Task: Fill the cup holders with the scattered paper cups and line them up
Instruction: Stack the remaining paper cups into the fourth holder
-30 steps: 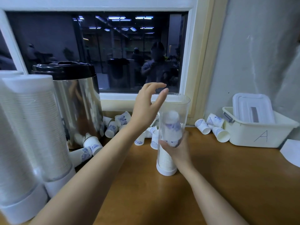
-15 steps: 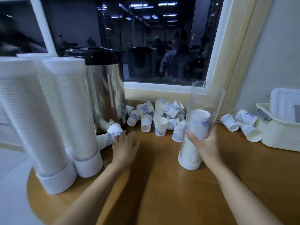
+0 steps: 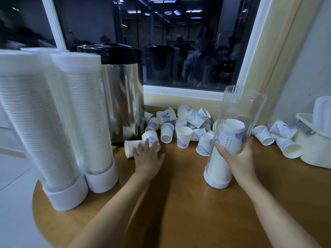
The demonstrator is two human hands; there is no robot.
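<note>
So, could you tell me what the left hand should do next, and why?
Probably curl the fingers round the tipped paper cup beside the steel urn and lift it. The left hand lies over that cup with fingers fairly straight, not gripping, while the right hand grips the part-filled clear cup holder, open at the top.

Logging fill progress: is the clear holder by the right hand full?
Part full: in the holder, the cup stack ends well below the rim; above is empty tube.
</note>
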